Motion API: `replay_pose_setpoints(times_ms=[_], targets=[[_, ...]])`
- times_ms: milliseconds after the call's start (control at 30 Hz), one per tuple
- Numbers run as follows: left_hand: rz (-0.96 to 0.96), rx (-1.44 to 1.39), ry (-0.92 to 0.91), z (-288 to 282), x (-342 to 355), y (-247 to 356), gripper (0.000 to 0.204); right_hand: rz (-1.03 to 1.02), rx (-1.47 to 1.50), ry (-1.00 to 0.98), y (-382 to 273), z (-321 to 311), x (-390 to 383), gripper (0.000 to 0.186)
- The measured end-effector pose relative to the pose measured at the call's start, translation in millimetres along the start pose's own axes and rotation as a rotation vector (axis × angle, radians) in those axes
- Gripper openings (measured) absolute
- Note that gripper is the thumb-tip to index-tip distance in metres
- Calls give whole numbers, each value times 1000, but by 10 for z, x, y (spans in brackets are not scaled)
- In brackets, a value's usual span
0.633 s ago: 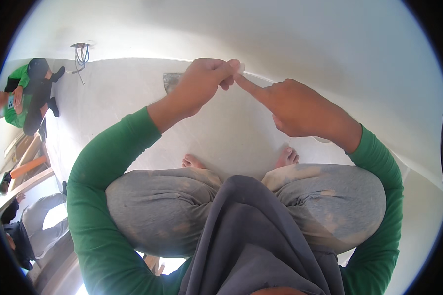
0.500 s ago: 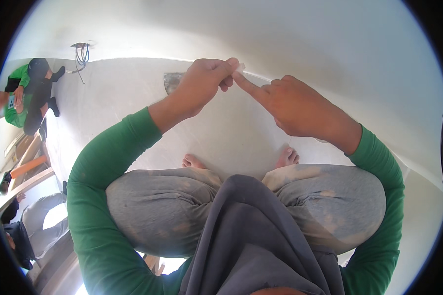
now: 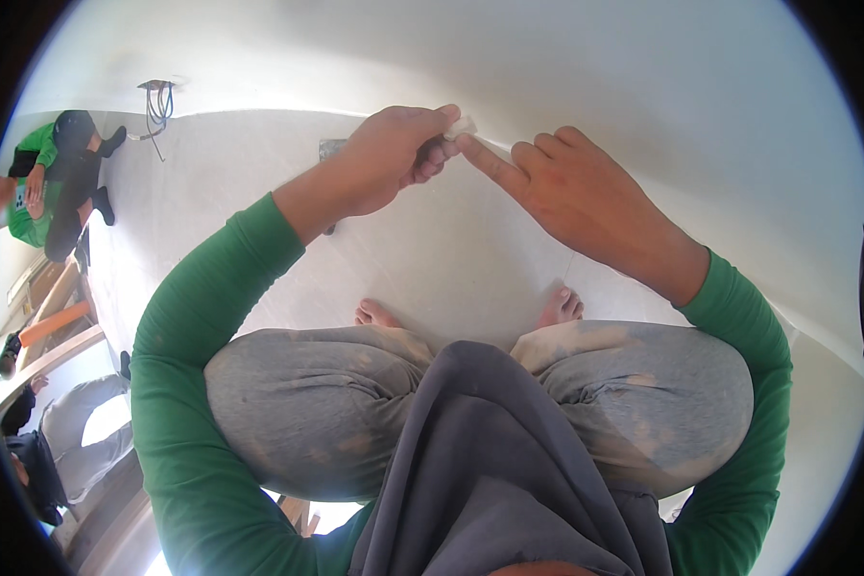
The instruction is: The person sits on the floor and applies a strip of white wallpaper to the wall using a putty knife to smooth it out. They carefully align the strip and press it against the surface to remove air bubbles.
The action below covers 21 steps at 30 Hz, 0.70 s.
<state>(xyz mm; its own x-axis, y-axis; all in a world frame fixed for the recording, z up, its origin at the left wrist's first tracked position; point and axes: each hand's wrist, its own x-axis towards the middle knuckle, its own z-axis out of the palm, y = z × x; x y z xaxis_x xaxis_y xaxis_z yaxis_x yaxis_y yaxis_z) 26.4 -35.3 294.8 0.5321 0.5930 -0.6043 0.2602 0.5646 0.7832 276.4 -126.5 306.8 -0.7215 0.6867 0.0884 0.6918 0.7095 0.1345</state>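
My left hand pinches a small whitish piece between thumb and fingers, close to the foot of the white wall; I cannot make out what the piece is. The right hand points its index finger at the lower edge of that piece, with the tip at or almost against it. Its other fingers are loosely bent and hold nothing. Partly hidden behind my left wrist, a flat grey metal blade lies on the pale floor.
The curved white wall rises just beyond my hands. Loose wires hang from a wall box at the far left. A person in green sits at the left, near timber pieces; another person in grey trousers is below them.
My left hand has turned a little and shifted slightly left, so more of the whitish piece shows. The right hand has moved slightly up and its bent fingers have loosened.
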Motion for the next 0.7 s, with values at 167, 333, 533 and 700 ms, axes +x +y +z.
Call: replay_pose_setpoints(times_ms=[167, 333, 533, 700], targets=[[-40, -113, -166, -105, -79, 5, 39, -24, 40, 39, 33, -79, 15, 72], [47, -13, -130, -17, -143, 26, 46, -4, 129, -8, 65, -135, 29, 71], [111, 183, -274, -6, -167, 38, 53, 102, 387, -46, 175, -165, 7, 81], [147, -65, -272, 88, -207, 85, 52, 274, 1140, -194, 186, -317, 14, 96]])
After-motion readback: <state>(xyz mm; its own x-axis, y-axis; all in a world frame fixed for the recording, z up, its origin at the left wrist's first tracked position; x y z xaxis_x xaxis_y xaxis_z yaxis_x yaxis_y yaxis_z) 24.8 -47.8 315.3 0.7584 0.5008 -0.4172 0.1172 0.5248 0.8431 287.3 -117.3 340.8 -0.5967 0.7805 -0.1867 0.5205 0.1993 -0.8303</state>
